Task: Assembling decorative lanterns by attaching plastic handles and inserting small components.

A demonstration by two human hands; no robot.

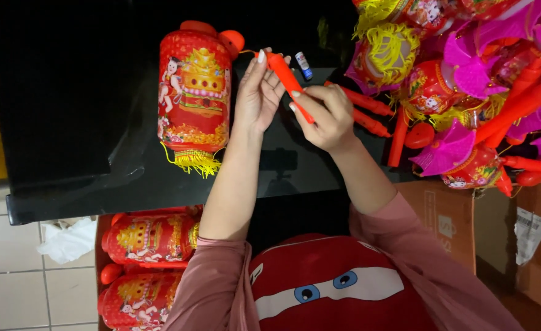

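Observation:
Both my hands hold an orange-red plastic stick (287,79) over a black table (68,110). My left hand (257,95) grips its upper end with fingers wrapped around it. My right hand (325,116) pinches its lower end. A thin wire runs from the stick's top toward a red paper lantern (195,95) with yellow fringe, lying on the table just left of my left hand. A small blue and white battery (303,65) lies right beside the stick's top.
A heap of red and pink lanterns (460,79) with orange sticks fills the right side. Cardboard boxes (466,214) stand below it. More red lanterns (148,263) sit in a box at lower left, next to a white tissue (68,240) on tiled floor.

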